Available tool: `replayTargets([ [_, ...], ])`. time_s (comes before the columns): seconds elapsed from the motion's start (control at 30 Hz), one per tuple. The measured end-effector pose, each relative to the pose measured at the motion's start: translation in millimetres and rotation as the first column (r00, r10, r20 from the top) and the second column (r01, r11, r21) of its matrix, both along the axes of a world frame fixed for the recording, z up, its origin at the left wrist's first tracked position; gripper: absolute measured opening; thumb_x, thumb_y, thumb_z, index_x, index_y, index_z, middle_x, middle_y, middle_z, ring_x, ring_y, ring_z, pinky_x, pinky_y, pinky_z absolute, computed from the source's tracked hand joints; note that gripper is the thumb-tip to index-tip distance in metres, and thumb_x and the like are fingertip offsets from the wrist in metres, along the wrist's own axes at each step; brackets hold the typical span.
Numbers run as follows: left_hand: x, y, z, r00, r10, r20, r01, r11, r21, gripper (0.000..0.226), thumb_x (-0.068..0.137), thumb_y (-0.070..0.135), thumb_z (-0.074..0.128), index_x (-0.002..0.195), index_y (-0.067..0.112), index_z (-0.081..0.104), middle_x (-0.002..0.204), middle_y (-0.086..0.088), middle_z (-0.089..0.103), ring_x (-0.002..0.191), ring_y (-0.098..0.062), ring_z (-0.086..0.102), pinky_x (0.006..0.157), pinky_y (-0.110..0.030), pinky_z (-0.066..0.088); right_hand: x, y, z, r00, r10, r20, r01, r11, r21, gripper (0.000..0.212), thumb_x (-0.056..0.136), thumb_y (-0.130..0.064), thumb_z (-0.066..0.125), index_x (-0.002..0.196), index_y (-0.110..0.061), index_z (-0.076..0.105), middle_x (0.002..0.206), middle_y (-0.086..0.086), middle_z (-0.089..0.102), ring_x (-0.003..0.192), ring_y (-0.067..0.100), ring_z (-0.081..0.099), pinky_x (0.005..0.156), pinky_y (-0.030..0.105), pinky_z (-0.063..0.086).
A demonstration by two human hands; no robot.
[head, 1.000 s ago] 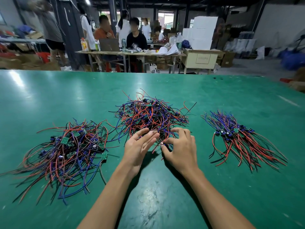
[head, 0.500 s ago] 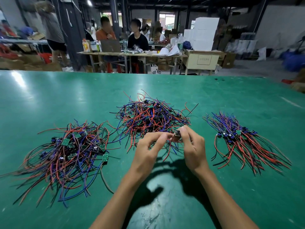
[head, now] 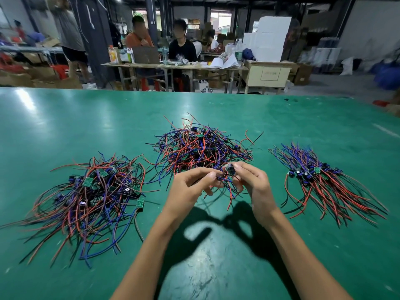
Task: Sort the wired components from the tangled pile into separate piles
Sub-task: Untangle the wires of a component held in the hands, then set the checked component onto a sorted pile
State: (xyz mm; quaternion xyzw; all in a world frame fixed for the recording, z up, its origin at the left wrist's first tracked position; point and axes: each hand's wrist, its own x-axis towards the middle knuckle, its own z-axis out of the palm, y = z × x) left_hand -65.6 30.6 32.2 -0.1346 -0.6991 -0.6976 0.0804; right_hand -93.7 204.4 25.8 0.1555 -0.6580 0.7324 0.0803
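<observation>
1. Hands have come up off the bench (head: 65, 118) since a second ago: then they reached into the near edge of the tangled pile (head: 201, 148); now they hold one wired component (head: 228, 169) lifted clear, between the pile and the bench's near edge. By my reading, one piece is freed and next goes to a sorted heap.
2. Left heap (head: 91, 191), toward the bench's left edge: one loose spread of red, blue and black leads with green boards; too many pieces to count.
3. Left hand (head: 190, 187): thumb and forefinger pinch the component's leads, the other fingers curled loosely.
4. Tangled pile, mid-bench: one, uncountable, with plenty left to sort.
5. Right hand (head: 253, 182): fingertips pinch the component's small dark body; its red and blue leads dangle below.
6. Right heap (head: 320, 180), toward the right edge: one, leads combed the same way, piece count unreadable.
7. Totals: three heaps, two hands, one component held.
</observation>
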Motion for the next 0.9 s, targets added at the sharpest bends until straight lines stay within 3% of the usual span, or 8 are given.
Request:
replayTargets([
  [0.1,0,0,-2,0.998,-0.031,0.049,0.031,0.999,0.016,0.015,0.088,0.013,0.074,0.101,0.007,0.077,0.072,-0.006,0.073,0.066,-0.009,0.063,0.065,-0.015,0.044,0,1,1,0.997,0.063,0.042,-0.064,0.997,0.043,0.035,0.094,-0.037,0.054,0.095,-0.012,0.080,0.057,-0.004,0.041,0.055,0.010,0.033,0.054,0.021,0.029],
  [0.27,-4,-4,-6,0.998,0.035,0.061,-0.033,0.999,-0.031,0.013,0.093,0.020,0.070,0.096,0.012,0.080,0.062,0.010,0.061,0.059,-0.002,0.049,0.056,-0.013,0.037,0,3,3,0.970,0.163,0.178,-0.163,0.986,-0.015,0.053,0.094,-0.045,0.038,0.116,-0.016,0.077,0.063,0.000,0.038,0.057,0.013,0.036,0.062,0.032,0.030],
  [0.43,-6,-6,-6,0.992,0.104,0.077,-0.106,0.994,0.018,0.014,0.094,0.022,0.069,0.096,0.014,0.080,0.066,0.010,0.063,0.062,-0.002,0.051,0.058,-0.013,0.042,1,4,4,0.971,0.173,0.166,-0.171,0.985,-0.022,0.052,0.097,-0.040,0.033,0.125,-0.019,0.071,0.072,0.005,0.054,0.069,0.015,0.052,0.070,0.033,0.038],
  [0.53,-8,-15,1,0.975,0.161,0.153,-0.193,0.956,0.220,0.019,0.089,0.029,0.070,0.099,0.015,0.078,0.065,0.009,0.060,0.058,-0.006,0.048,0.058,-0.016,0.041,1,3,3,0.985,0.116,0.128,-0.124,0.990,0.060,0.052,0.093,-0.044,0.036,0.125,-0.021,0.070,0.086,0.008,0.072,0.084,0.019,0.060,0.076,0.033,0.042],
  [0.63,-14,-46,6,0.939,0.067,0.338,-0.289,0.686,0.667,0.018,0.081,0.037,0.070,0.090,0.023,0.078,0.067,0.011,0.064,0.054,-0.003,0.055,0.057,-0.017,0.048,0,-1,0,0.999,0.022,0.045,-0.029,0.987,0.157,0.044,0.092,-0.041,0.043,0.119,-0.023,0.071,0.101,0.002,0.077,0.093,0.012,0.066,0.078,0.029,0.044],
  [0.7,-14,-70,3,0.944,0.040,0.327,-0.309,0.456,0.835,0.016,0.087,0.036,0.066,0.086,0.026,0.078,0.071,0.012,0.066,0.058,-0.001,0.058,0.058,-0.016,0.052,-1,-6,-6,0.992,-0.119,-0.045,0.126,0.961,0.247,0.034,0.091,-0.037,0.051,0.114,-0.027,0.073,0.104,-0.005,0.076,0.097,0.005,0.066,0.083,0.024,0.047],
  [0.83,-10,-98,-4,0.963,0.122,0.239,-0.250,0.079,0.965,0.021,0.099,0.027,0.058,0.093,0.018,0.076,0.079,0.009,0.067,0.071,-0.004,0.058,0.069,-0.015,0.050,-6,-6,-22,0.928,-0.298,-0.223,0.372,0.713,0.594,0.028,0.093,-0.026,0.067,0.121,-0.031,0.068,0.113,-0.012,0.068,0.107,0.012,0.056,0.099,0.037,0.045],
  [0.9,-7,-109,-3,0.964,0.178,0.198,-0.207,0.033,0.978,0.020,0.099,0.023,0.057,0.099,0.015,0.075,0.083,0.007,0.071,0.078,-0.005,0.062,0.078,-0.017,0.050,-7,-4,-30,0.947,-0.226,-0.229,0.319,0.570,0.757,0.034,0.092,-0.034,0.068,0.126,-0.033,0.066,0.119,-0.010,0.061,0.114,0.013,0.050,0.101,0.035,0.041],
])
